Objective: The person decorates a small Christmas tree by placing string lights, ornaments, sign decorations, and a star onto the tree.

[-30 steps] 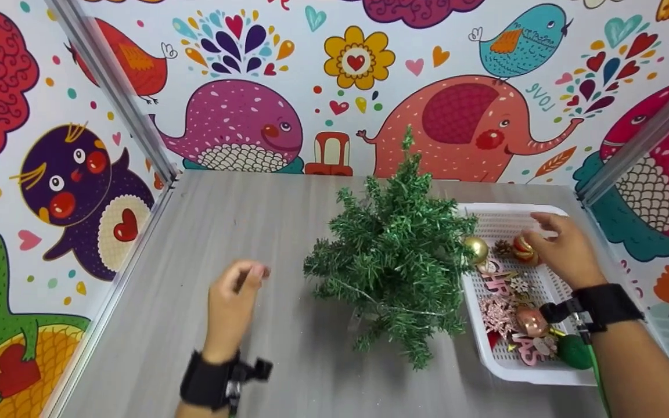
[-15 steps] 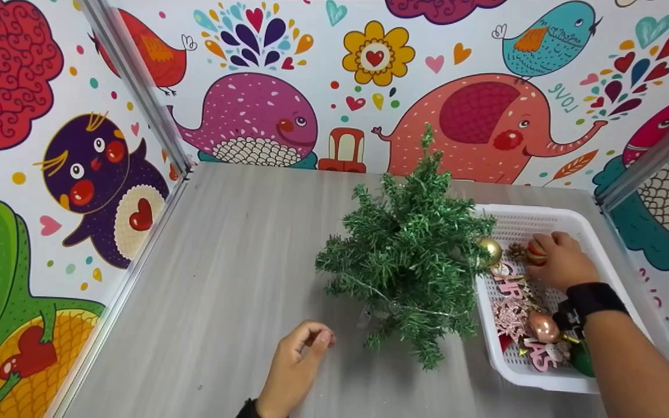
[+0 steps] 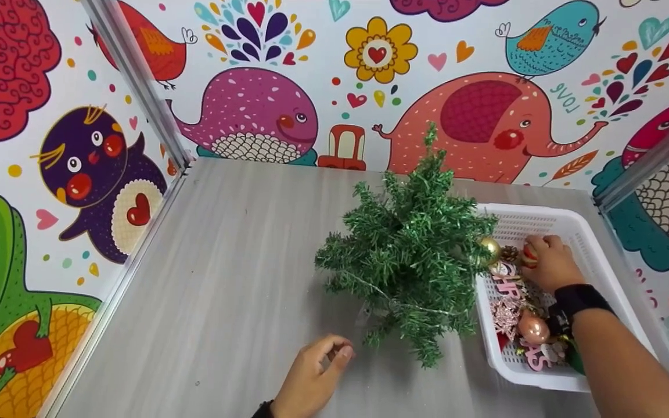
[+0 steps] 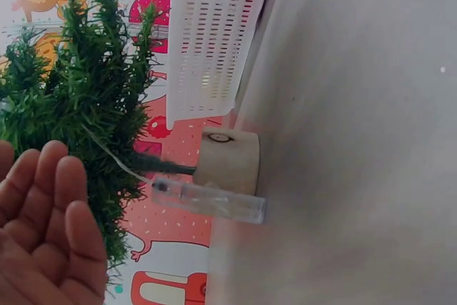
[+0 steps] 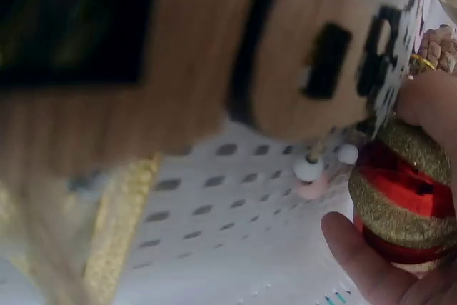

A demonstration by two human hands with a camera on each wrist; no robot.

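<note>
My right hand [image 3: 552,264] reaches into the white basket [image 3: 538,210] and grips a red Christmas ball with gold glitter stripes [image 3: 529,256]. In the right wrist view, the thumb and a finger lie on either side of this striped ball [image 5: 400,198]. My left hand [image 3: 314,374], fingers loosely curled and holding nothing, hovers in front of a small green Christmas tree [image 3: 404,249]. The left wrist view shows the tree's round wooden base [image 4: 228,162] and a clear plastic box [image 4: 214,203] with a thin wire running up into the branches.
Inside the basket lie a pine cone [image 3: 509,253], pink letters [image 3: 507,287], a pink snowflake [image 3: 506,318], a rose-gold ball [image 3: 533,328] and a green ball [image 3: 576,359]. A gold ball [image 3: 490,249] sits where the tree meets the basket. Printed walls [image 3: 253,116] enclose the table.
My right hand has come down into the basket and taken hold of the striped ball. The left hand has moved right and nearer the front, towards the tree's foot.
</note>
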